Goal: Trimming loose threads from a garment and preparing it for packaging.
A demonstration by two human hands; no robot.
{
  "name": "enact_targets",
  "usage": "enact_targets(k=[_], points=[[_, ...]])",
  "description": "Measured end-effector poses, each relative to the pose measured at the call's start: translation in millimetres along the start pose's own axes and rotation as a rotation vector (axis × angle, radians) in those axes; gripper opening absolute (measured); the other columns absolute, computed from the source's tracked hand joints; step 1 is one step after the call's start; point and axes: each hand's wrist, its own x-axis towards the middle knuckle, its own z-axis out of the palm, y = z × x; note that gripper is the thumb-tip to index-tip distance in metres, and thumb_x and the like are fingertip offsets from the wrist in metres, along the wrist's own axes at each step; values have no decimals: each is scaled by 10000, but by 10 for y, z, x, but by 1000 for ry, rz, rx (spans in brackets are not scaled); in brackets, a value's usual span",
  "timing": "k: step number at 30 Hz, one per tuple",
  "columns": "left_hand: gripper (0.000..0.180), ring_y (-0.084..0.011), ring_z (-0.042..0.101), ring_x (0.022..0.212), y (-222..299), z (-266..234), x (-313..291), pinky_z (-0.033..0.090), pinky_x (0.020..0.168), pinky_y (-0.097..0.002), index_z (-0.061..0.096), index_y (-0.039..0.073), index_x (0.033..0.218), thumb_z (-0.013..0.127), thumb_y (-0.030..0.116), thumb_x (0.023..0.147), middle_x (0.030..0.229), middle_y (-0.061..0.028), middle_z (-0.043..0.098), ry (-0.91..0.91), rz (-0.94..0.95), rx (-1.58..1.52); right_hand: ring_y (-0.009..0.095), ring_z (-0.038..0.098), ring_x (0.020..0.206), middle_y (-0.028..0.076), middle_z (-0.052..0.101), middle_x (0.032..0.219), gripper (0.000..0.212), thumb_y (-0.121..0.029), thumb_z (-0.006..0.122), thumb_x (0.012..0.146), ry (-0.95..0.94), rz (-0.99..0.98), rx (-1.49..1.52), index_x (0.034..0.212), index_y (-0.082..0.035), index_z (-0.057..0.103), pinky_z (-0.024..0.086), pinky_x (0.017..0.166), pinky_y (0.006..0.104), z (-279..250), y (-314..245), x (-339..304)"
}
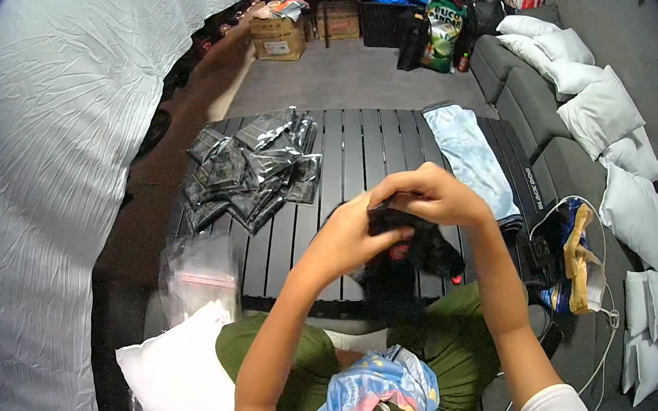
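Note:
Both hands are raised over the near edge of a black slatted table [354, 144], holding a soft black fabric item [435, 254] with small red spots. Its exact kind cannot be made out. My left hand [353, 234] grips its upper left part, the thumb pointing right across the dark cloth. Curled over from the right, my right hand [436, 198] pinches the top edge, close to the left fingertips. The rest of the cloth hangs below the hands toward my lap. A blue patterned cloth [378, 386] lies across my green trousers.
Several black items in clear plastic packets [254, 170] are heaped at the table's far left, near clear bags [201, 276]. A folded pale blue cloth [468, 154] lies on the right. White pillows [608, 115] line the grey sofa; another white pillow [182, 383] sits at my left.

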Motion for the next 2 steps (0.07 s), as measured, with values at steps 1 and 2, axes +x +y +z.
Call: enact_targets(k=[1, 2], points=[[567, -222, 452, 1107, 53, -85, 79, 316, 945, -304, 422, 92, 1227, 654, 273, 742, 1188, -171, 469, -308, -217, -153, 164, 614, 784, 149, 620, 861, 192, -4, 522, 753, -54, -25, -59, 935, -15, 580, 446, 705, 232, -39, -90, 28], [712, -270, 390, 1174, 66, -168, 151, 284, 977, -349, 340, 131, 1292, 681, 341, 703, 1258, -205, 400, -463, -350, -170, 164, 614, 784, 149, 620, 861, 192, -4, 522, 753, -53, -30, -66, 935, -15, 580, 446, 705, 232, -55, -111, 39]])
